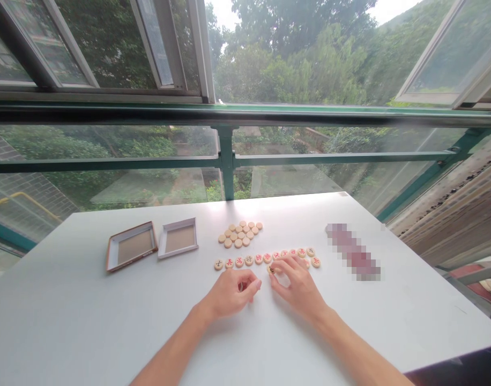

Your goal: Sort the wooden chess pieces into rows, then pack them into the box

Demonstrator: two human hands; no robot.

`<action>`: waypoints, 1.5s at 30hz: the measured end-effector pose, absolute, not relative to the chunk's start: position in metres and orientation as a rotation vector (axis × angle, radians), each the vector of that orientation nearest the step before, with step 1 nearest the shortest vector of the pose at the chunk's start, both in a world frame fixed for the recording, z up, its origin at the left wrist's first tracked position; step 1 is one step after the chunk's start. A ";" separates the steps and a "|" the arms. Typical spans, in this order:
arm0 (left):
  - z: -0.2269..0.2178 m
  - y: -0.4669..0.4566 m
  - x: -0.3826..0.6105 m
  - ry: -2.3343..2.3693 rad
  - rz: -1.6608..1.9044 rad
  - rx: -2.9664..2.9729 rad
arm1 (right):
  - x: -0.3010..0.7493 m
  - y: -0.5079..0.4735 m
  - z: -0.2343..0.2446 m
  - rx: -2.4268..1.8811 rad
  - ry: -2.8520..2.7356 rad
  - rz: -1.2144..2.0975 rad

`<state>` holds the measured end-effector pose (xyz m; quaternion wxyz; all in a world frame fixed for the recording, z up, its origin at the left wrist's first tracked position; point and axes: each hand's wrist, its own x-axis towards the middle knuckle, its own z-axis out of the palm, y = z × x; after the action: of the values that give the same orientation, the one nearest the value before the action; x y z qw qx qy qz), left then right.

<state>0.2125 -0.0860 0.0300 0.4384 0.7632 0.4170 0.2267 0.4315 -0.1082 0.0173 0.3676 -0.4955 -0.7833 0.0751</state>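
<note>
Between the thumb and fingers of my right hand (pixel 296 281) is a xiangqi piece (pixel 270 269) with a dark character, at the table surface. My left hand (pixel 234 292) is just left of it, fingers curled in and thumb against them; whatever they may hold is hidden. Beyond both hands runs a row of round wooden xiangqi pieces (pixel 248 260), face up, with red or black characters. A second, shorter row shows a red piece (pixel 315 262) at its right end; my right hand covers part of this row.
Farther back lies a cluster of plain-topped pieces (pixel 240 229). Two shallow open box halves, a brown-edged one (pixel 132 246) and a pale one (pixel 178 238), rest at the left. A blurred-out reddish item (pixel 353 252) lies right on the white table (pixel 109 327). A green railing (pixel 227 166) and windows stand behind.
</note>
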 end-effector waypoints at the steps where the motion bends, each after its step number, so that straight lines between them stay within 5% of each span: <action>1: 0.030 -0.086 0.212 1.039 0.562 1.902 | 0.432 -0.107 0.016 -1.290 -2.026 0.166; 20: 0.027 -0.085 0.212 1.037 0.577 1.934 | 0.424 -0.110 0.014 -1.335 -2.066 -0.030; 45: 0.021 -0.084 0.210 1.034 0.591 1.897 | 0.402 -0.049 0.043 -1.507 -2.096 0.178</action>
<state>0.2100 -0.0845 0.0207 0.4359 0.7622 0.4155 0.2376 0.4019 -0.0493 0.0427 0.2734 -0.5600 -0.7793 0.0661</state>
